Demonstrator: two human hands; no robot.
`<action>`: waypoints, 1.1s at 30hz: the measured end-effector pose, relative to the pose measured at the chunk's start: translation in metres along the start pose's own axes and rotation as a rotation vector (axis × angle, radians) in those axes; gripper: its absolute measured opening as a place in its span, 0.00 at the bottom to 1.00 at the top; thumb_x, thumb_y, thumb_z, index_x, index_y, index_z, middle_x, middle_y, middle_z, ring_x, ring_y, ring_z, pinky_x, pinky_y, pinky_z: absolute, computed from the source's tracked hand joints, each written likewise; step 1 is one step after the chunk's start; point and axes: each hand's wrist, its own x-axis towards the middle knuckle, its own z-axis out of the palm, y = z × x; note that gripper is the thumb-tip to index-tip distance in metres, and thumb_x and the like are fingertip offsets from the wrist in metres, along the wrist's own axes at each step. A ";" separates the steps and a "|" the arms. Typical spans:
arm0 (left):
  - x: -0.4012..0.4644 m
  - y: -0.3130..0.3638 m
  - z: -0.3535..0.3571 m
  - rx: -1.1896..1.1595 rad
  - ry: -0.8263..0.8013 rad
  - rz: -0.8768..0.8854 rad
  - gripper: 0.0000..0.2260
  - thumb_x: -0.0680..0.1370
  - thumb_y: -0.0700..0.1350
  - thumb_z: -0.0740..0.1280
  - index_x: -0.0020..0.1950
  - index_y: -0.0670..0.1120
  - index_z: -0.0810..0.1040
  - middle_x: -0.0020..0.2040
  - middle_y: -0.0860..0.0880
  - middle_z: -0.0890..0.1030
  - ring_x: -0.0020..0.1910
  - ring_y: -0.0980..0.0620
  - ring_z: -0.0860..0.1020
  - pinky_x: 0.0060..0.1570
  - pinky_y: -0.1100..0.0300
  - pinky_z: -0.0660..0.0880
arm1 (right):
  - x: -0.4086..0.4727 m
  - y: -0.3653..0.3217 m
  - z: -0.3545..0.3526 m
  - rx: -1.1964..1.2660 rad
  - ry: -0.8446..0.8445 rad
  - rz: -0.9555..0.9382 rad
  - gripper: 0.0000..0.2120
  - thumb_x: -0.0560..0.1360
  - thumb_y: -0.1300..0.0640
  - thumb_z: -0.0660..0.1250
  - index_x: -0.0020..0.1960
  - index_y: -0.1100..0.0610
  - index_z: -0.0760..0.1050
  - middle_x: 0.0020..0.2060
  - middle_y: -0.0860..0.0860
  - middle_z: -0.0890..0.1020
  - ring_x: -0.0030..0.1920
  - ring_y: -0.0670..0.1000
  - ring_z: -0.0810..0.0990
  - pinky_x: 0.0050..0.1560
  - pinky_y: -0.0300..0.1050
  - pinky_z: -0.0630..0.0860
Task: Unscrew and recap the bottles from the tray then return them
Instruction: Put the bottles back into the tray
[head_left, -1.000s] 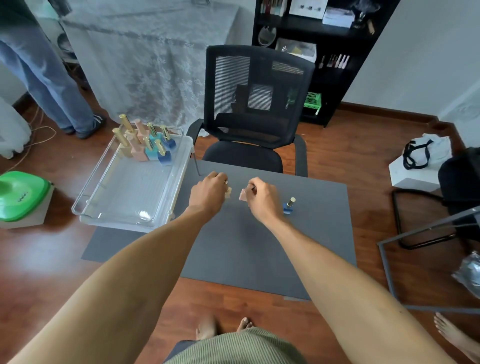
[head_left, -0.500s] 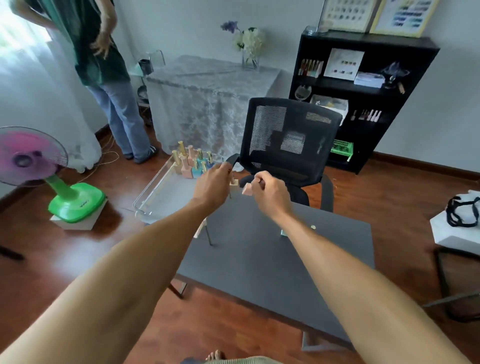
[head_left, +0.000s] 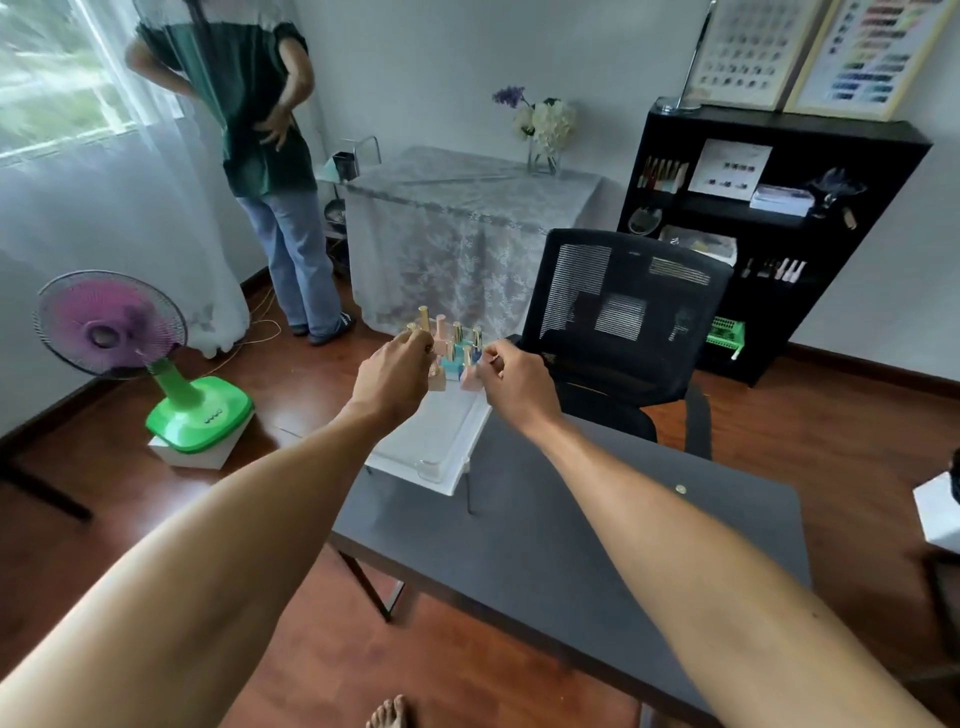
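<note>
A clear plastic tray (head_left: 439, 447) sits at the left end of the dark grey table (head_left: 545, 551), with several gold-capped pastel bottles (head_left: 457, 338) standing at its far end. My left hand (head_left: 395, 376) is closed around a beige bottle (head_left: 437, 382) just in front of that group. My right hand (head_left: 514, 387) grips a pink bottle (head_left: 471, 378) beside it, over the tray's far right part. A gold cap of another bottle (head_left: 680, 488) peeks out on the table behind my right forearm; its body is hidden.
A black mesh chair (head_left: 623, 322) stands at the table's far side. A green and pink floor fan (head_left: 156, 374) is at the left. A person (head_left: 265, 171) stands by the window. Behind are a cloth-covered table (head_left: 457, 223) and a black shelf (head_left: 769, 234).
Both hands moved from the middle of the table leftward and away to the tray's far end, each carrying its bottle. The view tilted upward.
</note>
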 end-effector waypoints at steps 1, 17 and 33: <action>0.002 -0.009 -0.001 0.006 -0.009 0.003 0.05 0.84 0.47 0.60 0.51 0.47 0.72 0.49 0.48 0.79 0.40 0.44 0.75 0.37 0.50 0.73 | 0.003 -0.004 0.006 0.000 -0.006 0.005 0.08 0.81 0.55 0.62 0.46 0.57 0.76 0.37 0.53 0.83 0.38 0.56 0.81 0.41 0.58 0.80; 0.060 -0.116 0.023 -0.081 -0.203 0.121 0.05 0.83 0.47 0.62 0.53 0.46 0.75 0.52 0.47 0.81 0.47 0.39 0.79 0.43 0.46 0.77 | 0.055 -0.032 0.106 -0.079 -0.018 0.097 0.11 0.85 0.49 0.59 0.50 0.52 0.77 0.38 0.54 0.84 0.41 0.60 0.82 0.43 0.59 0.80; 0.095 -0.138 0.050 -0.153 -0.229 0.232 0.07 0.83 0.47 0.63 0.57 0.44 0.75 0.52 0.45 0.80 0.47 0.38 0.79 0.42 0.45 0.77 | 0.091 -0.028 0.138 -0.217 0.033 0.174 0.07 0.83 0.54 0.62 0.54 0.52 0.80 0.35 0.46 0.80 0.37 0.55 0.79 0.36 0.48 0.71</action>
